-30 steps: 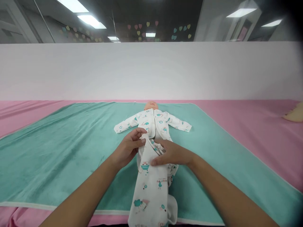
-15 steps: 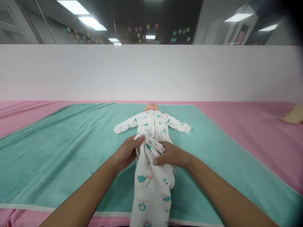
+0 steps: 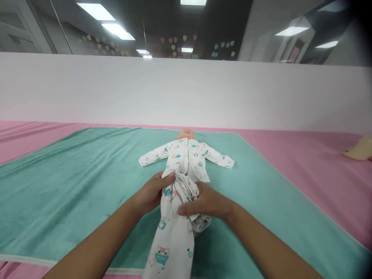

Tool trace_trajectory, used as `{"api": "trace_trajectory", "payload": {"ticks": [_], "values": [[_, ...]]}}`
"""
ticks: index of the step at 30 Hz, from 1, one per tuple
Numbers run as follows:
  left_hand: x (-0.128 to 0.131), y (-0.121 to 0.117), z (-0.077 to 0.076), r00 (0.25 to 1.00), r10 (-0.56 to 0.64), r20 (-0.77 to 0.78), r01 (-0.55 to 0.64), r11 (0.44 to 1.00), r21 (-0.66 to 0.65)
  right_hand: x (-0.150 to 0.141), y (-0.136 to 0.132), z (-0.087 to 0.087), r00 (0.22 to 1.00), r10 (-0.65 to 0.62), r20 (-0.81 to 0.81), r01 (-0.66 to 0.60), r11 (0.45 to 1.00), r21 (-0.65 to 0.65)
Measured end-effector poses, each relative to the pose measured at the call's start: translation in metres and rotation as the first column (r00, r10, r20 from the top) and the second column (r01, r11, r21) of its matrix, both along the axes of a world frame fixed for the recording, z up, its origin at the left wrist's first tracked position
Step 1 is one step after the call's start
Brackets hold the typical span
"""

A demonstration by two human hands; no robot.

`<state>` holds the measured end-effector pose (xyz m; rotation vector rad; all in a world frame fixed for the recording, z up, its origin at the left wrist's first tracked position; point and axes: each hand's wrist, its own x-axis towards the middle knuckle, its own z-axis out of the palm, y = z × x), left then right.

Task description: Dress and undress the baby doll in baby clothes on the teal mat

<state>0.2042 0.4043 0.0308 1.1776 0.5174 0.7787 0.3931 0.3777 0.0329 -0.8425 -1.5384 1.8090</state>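
Note:
A baby doll (image 3: pixel 186 134) lies on its back with its head at the far side, wearing a white long-sleeved baby shirt (image 3: pixel 176 157) with a teal print, its sleeves spread out. Held in front of it are matching white baby pants (image 3: pixel 173 240), bunched at the upper end and hanging towards me. My left hand (image 3: pixel 151 192) pinches the left edge of the bunched opening, thumb on top. On the other side, my right hand (image 3: pixel 207 199) grips the gathered cloth, thumb across the front. The pants hide the doll's lower body.
A teal blanket (image 3: pixel 72 186) with a white edge is spread over a pink cloth (image 3: pixel 308 166). Behind stands a low white wall (image 3: pixel 186 93) with dark glass and heart stickers above it. At the far right edge sits a pale yellow object (image 3: pixel 360 149), partly cut off.
The pants' hanging part has swung to the left, and a crumpled fold now shows below my right hand. Both hands have shifted slightly down and left, still gripping. The view has tilted a little.

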Motion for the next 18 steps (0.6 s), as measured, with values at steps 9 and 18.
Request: {"api": "trace_trajectory", "payload": {"ticks": [9,18], "values": [[-0.008,0.001,0.007,0.98,-0.127,-0.156,0.136,0.99,0.049,-0.002,-0.001,0.002,0.98,-0.028,-0.196,0.018,0.998,-0.053],[-0.004,-0.003,0.006,0.987,-0.066,-0.147,0.073,0.996,0.043,-0.008,-0.004,-0.003,0.967,-0.104,-0.232,0.097,0.994,-0.042]]}}
